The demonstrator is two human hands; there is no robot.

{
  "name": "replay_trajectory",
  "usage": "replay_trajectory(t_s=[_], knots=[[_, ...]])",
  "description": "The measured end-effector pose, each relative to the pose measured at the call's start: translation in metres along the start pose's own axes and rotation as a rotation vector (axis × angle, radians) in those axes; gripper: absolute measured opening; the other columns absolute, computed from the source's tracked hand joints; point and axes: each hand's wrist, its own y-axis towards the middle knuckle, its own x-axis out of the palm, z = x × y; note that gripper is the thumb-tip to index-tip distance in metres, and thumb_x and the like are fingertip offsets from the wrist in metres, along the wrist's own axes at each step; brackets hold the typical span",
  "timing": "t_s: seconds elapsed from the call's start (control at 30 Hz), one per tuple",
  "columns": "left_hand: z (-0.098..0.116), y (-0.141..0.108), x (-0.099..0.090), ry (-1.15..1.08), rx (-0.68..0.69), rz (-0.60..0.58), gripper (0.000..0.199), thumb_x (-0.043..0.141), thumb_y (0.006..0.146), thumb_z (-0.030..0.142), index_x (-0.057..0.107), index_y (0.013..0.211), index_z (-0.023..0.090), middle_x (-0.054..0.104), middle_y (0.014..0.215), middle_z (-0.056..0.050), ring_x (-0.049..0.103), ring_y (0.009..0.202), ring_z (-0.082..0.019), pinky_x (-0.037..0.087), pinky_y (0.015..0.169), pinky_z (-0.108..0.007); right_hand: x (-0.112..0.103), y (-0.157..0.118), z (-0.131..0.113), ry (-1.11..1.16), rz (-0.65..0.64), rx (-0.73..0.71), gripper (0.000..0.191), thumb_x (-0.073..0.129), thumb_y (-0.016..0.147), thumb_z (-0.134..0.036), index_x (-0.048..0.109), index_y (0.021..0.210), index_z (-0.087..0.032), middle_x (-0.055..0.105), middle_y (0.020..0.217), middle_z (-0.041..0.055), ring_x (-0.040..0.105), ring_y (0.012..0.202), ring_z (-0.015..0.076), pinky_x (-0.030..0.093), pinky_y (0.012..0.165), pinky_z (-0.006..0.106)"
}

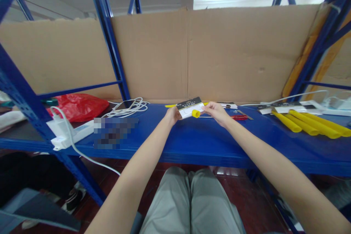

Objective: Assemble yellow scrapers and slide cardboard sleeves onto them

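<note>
A small black-and-white card point(189, 107) is held up over the blue shelf in the middle. My left hand point(172, 114) grips its left edge, fingers closed. At the card's lower right, the round end of a yellow roll point(195, 113) faces me. My right hand point(215, 112) is beside the card's right edge with thumb and fingers pinched together; its fingertips meet the card's right corner. Behind the hands, a yellow strip point(170, 106) lies along the back of the shelf. Red-handled pliers or scissors point(239, 117) rest to the right of my right hand.
Several yellow rolls point(315, 126) lie on black-and-white cards point(308, 106) at the right. White cables point(131, 106), a power strip point(82, 131) and a red plastic bag point(82, 106) are at the left. Cardboard point(233, 55) stands behind the blue shelf point(192, 146). A person's shoe point(73, 199) shows lower left.
</note>
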Motion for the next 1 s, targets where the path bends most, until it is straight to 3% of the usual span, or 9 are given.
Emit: replay_trajectory(t_s=[0.13, 0.3, 0.47, 0.67, 0.83, 1.0], knots=[[0.001, -0.009, 0.005, 0.101, -0.038, 0.012, 0.022, 0.048, 0.091, 0.011, 0.067, 0.102, 0.010, 0.075, 0.079, -0.010, 0.073, 0.066, -0.021, 0.059, 0.063, -0.029, 0.000, 0.014, 0.009, -0.123, 0.091, 0.023, 0.032, 0.080, 0.062, -0.040, 0.053, 0.060, -0.022, 0.068, 0.067, -0.0002, 0.065, 0.071, 0.0181, 0.051, 0.076, 0.037], [0.004, -0.018, 0.010, 0.097, -0.012, -0.131, 0.030, 0.041, 0.097, 0.016, 0.069, 0.088, 0.012, 0.075, 0.079, -0.010, 0.071, 0.065, -0.018, 0.057, 0.064, -0.026, 0.009, 0.034, 0.005, -0.189, 0.136, -0.020, 0.028, 0.076, 0.065, -0.036, 0.053, 0.060, -0.023, 0.065, 0.067, -0.0001, 0.063, 0.073, 0.0181, 0.050, 0.076, 0.036], [0.009, -0.020, 0.006, 0.181, -0.022, -0.016, 0.031, 0.044, 0.098, 0.023, 0.068, 0.080, 0.016, 0.068, 0.059, -0.004, 0.060, 0.046, -0.016, 0.047, 0.052, -0.025, 0.023, 0.040, 0.015, -0.146, 0.174, -0.020, 0.031, 0.076, 0.067, -0.042, 0.051, 0.062, -0.024, 0.066, 0.068, 0.0002, 0.064, 0.075, 0.0199, 0.052, 0.078, 0.037], [0.006, -0.017, 0.005, 0.246, -0.002, 0.078, 0.031, 0.046, 0.096, 0.030, 0.067, 0.078, 0.018, 0.066, 0.054, -0.003, 0.060, 0.048, -0.017, 0.046, 0.057, -0.026, 0.025, 0.029, 0.032, -0.048, 0.211, -0.002, 0.037, 0.078, 0.065, -0.049, 0.049, 0.064, -0.027, 0.067, 0.073, 0.0013, 0.068, 0.081, 0.0247, 0.054, 0.082, 0.042], [0.006, -0.016, 0.005, 0.282, 0.014, 0.120, 0.037, 0.039, 0.096, 0.034, 0.063, 0.073, 0.019, 0.068, 0.059, -0.005, 0.068, 0.064, -0.022, 0.050, 0.068, -0.032, 0.030, 0.019, 0.022, 0.032, 0.213, 0.075, 0.033, 0.079, 0.069, -0.038, 0.048, 0.064, -0.027, 0.069, 0.074, 0.0019, 0.071, 0.082, 0.0254, 0.056, 0.082, 0.042], [0.004, -0.012, 0.004, 0.267, 0.093, 0.169, 0.030, 0.043, 0.092, 0.033, 0.062, 0.073, 0.019, 0.068, 0.061, -0.003, 0.069, 0.066, -0.022, 0.051, 0.072, -0.034, 0.037, 0.014, 0.012, 0.052, 0.284, 0.138, 0.026, 0.067, 0.080, -0.018, 0.048, 0.063, -0.023, 0.066, 0.067, -0.0012, 0.071, 0.074, 0.0170, 0.057, 0.077, 0.031]])
